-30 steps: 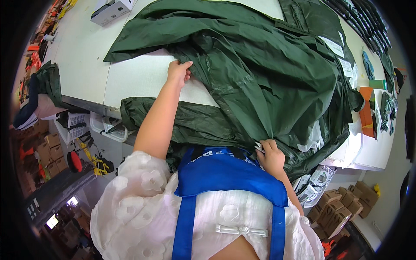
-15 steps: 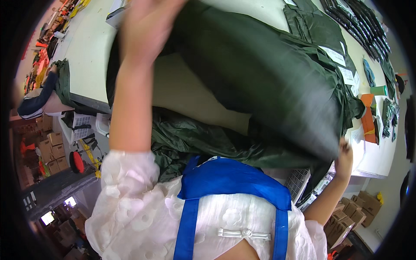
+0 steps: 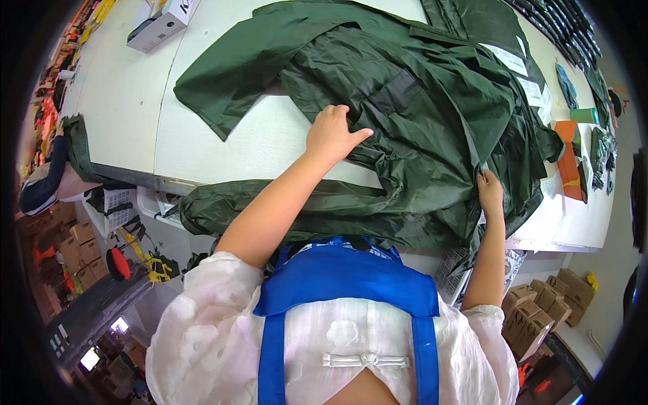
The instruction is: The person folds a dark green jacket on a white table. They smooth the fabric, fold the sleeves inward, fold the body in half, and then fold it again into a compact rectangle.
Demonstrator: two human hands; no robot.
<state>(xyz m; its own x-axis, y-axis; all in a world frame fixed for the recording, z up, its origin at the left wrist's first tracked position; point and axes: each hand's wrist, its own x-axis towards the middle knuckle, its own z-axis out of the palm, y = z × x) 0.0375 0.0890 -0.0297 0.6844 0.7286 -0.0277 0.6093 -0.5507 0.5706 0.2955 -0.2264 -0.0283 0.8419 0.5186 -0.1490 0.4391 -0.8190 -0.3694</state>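
Note:
A dark green raincoat-like jacket (image 3: 418, 128) lies spread and wrinkled across the white table. One sleeve (image 3: 229, 77) points out to the far left; another green length of cloth (image 3: 270, 209) runs along the near edge. My left hand (image 3: 332, 135) is over the jacket's middle, fingers spread with the thumb apart, beside a darker patch on the cloth. At the garment's right side my right hand (image 3: 489, 192) pinches an edge of the jacket between thumb and fingers.
Folded green garments (image 3: 486, 30) with white paper slips lie at the far right, near an orange box (image 3: 571, 158) and a green roll (image 3: 584, 115). A white box (image 3: 162, 23) sits far left. Another person (image 3: 50, 169) handles green cloth at the left. Cartons (image 3: 540, 310) stand below right.
The blurred, lifted jacket cloth has come down onto the table. My left hand has dropped from high up to the jacket's middle. My right hand has moved inward and upward.

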